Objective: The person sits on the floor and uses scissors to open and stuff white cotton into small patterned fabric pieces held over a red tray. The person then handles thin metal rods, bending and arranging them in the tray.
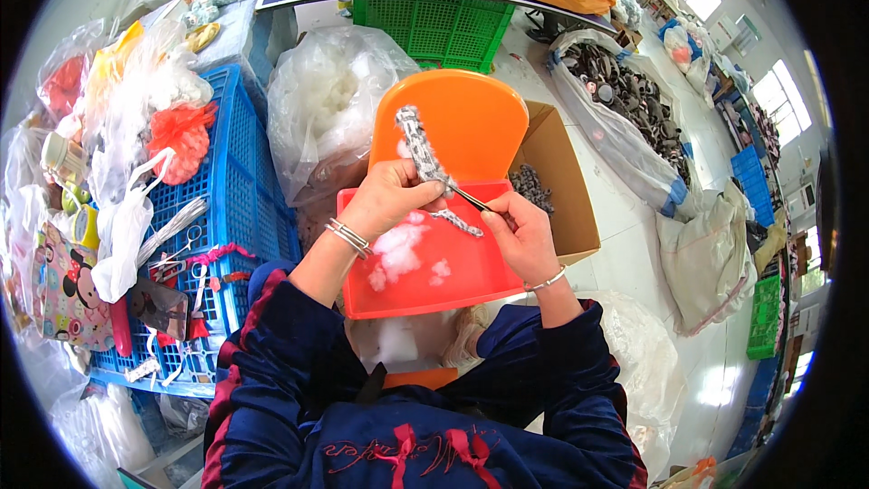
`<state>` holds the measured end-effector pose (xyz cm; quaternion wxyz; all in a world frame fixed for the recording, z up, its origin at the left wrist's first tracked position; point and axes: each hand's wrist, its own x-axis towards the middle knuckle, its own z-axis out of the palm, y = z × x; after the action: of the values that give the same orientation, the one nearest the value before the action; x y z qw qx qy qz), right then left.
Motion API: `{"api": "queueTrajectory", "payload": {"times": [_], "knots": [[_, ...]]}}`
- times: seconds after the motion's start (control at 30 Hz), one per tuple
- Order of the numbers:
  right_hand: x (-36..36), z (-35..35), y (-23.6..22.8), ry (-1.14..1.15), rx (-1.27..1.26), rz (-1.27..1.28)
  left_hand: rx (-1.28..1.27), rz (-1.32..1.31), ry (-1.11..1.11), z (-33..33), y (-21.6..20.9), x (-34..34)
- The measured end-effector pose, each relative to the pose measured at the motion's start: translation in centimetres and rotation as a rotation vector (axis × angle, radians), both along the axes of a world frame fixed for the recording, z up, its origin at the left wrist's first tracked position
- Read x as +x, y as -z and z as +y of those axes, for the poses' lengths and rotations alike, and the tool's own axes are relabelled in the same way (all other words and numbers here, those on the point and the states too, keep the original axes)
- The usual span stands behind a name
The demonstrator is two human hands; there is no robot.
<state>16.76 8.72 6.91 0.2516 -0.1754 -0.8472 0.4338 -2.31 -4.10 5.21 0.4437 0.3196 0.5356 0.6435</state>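
My left hand point(391, 199) pinches a narrow, fuzzy grey-and-white speckled fabric tube point(416, 140), which points up and away from me. In my right hand point(525, 235) is a thin dark tweezer-like tool point(472, 197), its far end at the tube's lower opening; whether the tip is inside I cannot tell. Below both hands lies a red tray point(434, 294) with tufts of white stuffing point(398, 252) in it. A second speckled piece point(457, 223) rests there, between my hands.
Behind the tray is an orange chair back point(466, 118). A clear bag of white stuffing point(330, 95) stands far left of it, a cardboard box point(566, 181) with speckled pieces to its right. At left, a blue crate point(231, 127) carries scissors point(187, 240), bags and a phone point(161, 308).
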Motion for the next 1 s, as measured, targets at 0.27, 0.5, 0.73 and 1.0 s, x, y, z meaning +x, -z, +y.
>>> {"api": "queueTrajectory", "payload": {"times": [0.27, 0.5, 0.73, 1.0], "knots": [[0.3, 0.4, 0.0, 0.001, 0.079, -0.018, 0.004, 0.107, 0.014, 0.2, 0.1, 0.0], [0.2, 0.2, -0.3, -0.043, 0.140, -0.025, 0.012, 0.172, 0.014, 0.0, 0.1, -0.1], [-0.5, -0.6, 1.7, 0.003, -0.139, 0.018, 0.086, 0.065, -0.076, 0.8, 1.0, 2.2], [-1.8, -2.0, 2.6, 0.017, -0.432, 0.114, 0.176, 0.015, -0.189, 1.0, 1.0, 2.6]]}}
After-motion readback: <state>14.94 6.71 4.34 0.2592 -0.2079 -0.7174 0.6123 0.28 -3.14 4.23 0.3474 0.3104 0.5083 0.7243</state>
